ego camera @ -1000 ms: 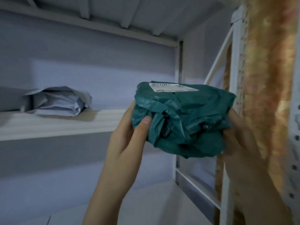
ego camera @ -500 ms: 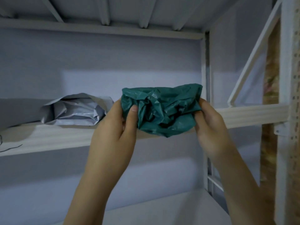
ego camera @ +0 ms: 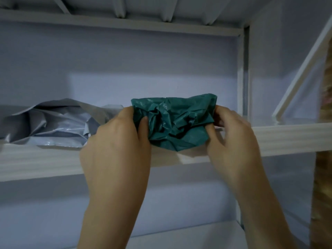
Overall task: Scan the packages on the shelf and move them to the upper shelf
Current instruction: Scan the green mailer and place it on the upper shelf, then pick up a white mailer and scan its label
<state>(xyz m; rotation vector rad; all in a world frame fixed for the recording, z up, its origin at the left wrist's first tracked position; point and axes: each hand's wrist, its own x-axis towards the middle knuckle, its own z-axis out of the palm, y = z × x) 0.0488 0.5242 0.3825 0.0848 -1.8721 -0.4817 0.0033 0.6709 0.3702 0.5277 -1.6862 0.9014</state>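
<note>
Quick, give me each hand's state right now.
Left hand: closed on the left end of the crumpled dark green plastic package.
Right hand: closed on the package's right end.

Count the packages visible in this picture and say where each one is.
2. A green package held by both hands at the upper shelf edge; a grey package lying on that shelf, left. Others may be out of view.

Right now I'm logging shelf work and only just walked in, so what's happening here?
A person holds a crumpled green package with both hands, left hand and right hand, at the front edge of the upper shelf. A grey package already lies on that shelf to the left.
</note>
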